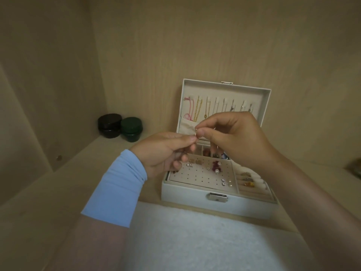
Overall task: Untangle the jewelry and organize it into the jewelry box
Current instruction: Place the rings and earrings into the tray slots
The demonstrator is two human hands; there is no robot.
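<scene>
While both hands meet above the open jewelry box [214,200], the left hand [166,151] and the right hand [234,137] each pinch a small silvery piece of jewelry [196,133] between thumb and forefinger, the other fingers loosely curled. A pale blue sleeve [117,190] covers the left wrist. The box stands on a light wooden shelf [58,192] inside a cupboard with plain wood-grain walls [195,45] at the back and on the left. Its raised lid [226,94] holds a row of hanging chains, and the tray below carries earrings on a perforated pad and rings in padded rolls. Two dark round jars [120,127] sit side by side in the back left corner, well apart from the box. A white fuzzy cloth [195,241] lies in front of the box.
</scene>
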